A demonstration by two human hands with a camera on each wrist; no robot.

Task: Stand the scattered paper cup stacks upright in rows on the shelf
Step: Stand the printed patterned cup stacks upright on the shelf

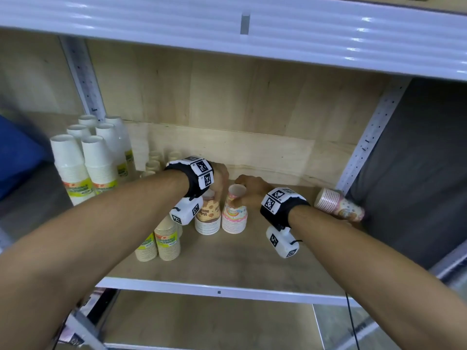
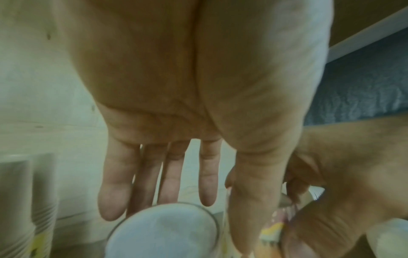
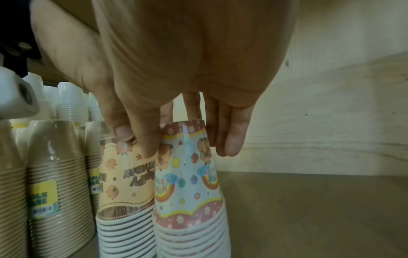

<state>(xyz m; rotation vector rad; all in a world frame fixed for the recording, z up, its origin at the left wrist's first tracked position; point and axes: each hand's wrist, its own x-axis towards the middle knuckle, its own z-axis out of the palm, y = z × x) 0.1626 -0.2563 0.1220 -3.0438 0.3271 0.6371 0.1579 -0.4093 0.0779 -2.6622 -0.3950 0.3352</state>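
The yellow labels on the kraft cup stacks [image 3: 55,192] near the shelf's left edge showed only "...BLE ...ARE"; lettering on the orange printed stack [image 3: 128,176] stood upside down, unreadable

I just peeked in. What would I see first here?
Two hands meet mid-shelf: the right hand pinches the top of a pink party cup stack, and the left hand touches the orange stack beside it. Far right, one stack lies on its side. Tall white stacks stand at the left.
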